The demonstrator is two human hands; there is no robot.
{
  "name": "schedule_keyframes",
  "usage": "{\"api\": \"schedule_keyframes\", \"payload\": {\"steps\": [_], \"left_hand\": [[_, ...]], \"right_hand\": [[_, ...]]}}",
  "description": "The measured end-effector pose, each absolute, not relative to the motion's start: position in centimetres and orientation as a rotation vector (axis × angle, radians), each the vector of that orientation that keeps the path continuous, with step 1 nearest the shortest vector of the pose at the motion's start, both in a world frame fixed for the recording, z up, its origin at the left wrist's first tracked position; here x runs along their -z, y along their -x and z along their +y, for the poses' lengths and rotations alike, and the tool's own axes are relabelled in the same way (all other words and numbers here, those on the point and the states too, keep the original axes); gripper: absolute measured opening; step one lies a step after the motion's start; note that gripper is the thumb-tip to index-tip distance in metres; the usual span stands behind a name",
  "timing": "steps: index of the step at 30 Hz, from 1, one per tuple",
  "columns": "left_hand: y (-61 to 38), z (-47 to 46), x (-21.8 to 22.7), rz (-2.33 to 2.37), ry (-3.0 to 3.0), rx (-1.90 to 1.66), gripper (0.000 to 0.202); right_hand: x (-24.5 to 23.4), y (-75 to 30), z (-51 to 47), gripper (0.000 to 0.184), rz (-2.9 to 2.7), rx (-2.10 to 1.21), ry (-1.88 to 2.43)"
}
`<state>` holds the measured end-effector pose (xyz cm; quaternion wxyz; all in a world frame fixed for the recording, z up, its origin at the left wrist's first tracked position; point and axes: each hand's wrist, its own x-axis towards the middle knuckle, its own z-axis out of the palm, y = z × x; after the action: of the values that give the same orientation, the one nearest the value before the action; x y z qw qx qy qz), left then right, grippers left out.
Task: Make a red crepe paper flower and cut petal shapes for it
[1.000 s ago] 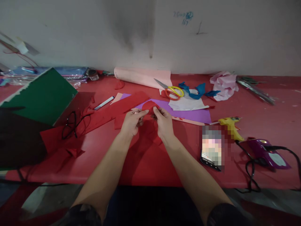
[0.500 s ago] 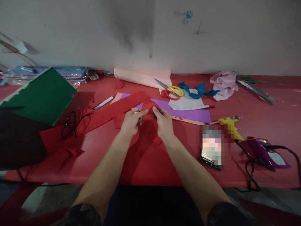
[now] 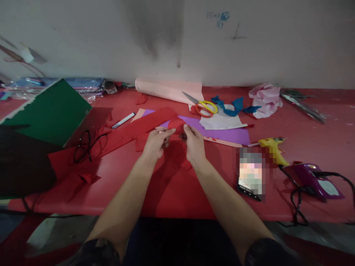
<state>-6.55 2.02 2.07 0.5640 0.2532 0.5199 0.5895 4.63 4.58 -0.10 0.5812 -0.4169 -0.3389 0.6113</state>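
Note:
Between my two hands is a small piece of red crepe paper, its upper edge rounded. My left hand pinches its left side with thumb and fingers. On the other side, my right hand grips the right edge between thumb and forefinger. The lower part of the piece is hard to tell from the red paper beneath. A long folded red strip runs off to the left, and a purple sheet lies behind my hands.
Scissors rest on white paper by blue scraps. To the right are a phone, a yellow glue gun and a purple device with a black cord. Eyeglasses, a marker and a green board are left.
My right thumb and forefinger have shifted slightly right, away from my left hand, and more of the red piece shows between them. My left hand has hardly moved.

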Motion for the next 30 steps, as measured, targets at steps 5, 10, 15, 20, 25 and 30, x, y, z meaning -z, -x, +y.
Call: {"api": "schedule_keyframes", "payload": {"steps": [5,10,15,20,25,30], "left_hand": [[6.55,2.0,-2.06,1.217,-0.585,-1.396,0.051],[6.56,2.04,-2.12,1.221,-0.584,-1.392,0.047],[6.51,2.01,-2.32,1.229,-0.574,-1.389,0.045],[6.59,1.98,-2.37,1.215,-0.582,-1.394,0.052],[6.47,1.95,-2.25,1.236,-0.605,-1.355,0.053],[6.41,1.9,-2.33,1.277,-0.588,-1.401,0.05]], "right_hand": [[0.26,-4.68,4.61,0.022,-0.823,-1.421,0.962],[0.33,-4.71,4.64,0.022,-0.81,-1.425,0.988],[0.07,-4.67,4.57,0.022,-0.763,-1.44,0.994],[-0.04,-4.65,4.47,0.02,-0.815,-1.432,0.942],[0.11,-4.67,4.5,0.018,-0.861,-1.414,0.965],[0.12,-4.67,4.5,0.019,-0.864,-1.413,0.962]]}}
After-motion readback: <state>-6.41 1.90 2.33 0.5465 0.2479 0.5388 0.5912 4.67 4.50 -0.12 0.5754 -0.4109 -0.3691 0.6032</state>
